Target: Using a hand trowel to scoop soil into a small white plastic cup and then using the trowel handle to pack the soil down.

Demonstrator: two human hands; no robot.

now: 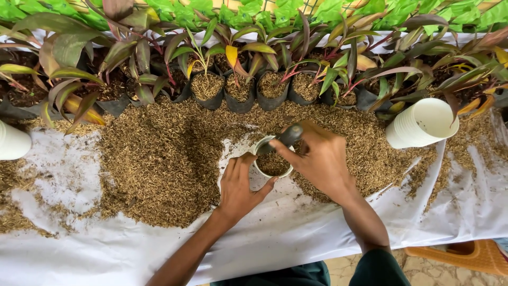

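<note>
A small white cup (pixel 272 164), partly filled with brown husk mix, stands on the white sheet (pixel 296 233) that covers the bench, at the near edge of a wide heap of the same husk mix (pixel 164 159).

The left hand (pixel 241 185) lies just on the near left side of the cup, palm down, fingers curled against its wall and the thumb stretched along its near rim, steadying it. Its forearm runs back from the cup toward the near edge of the bench.

The right hand (pixel 323 159) arches over the cup's right side, wrist raised, fingers closed around a dark-handled tool (pixel 286 136) whose working end dips toward the cup's mouth.

Beyond the cup, across the heap, a row of black grow bags (pixel 238 95) holds red-green leafy plants (pixel 233 53). To the right of the cup, well apart, a stack of white cups (pixel 420 124) lies on its side.
</note>
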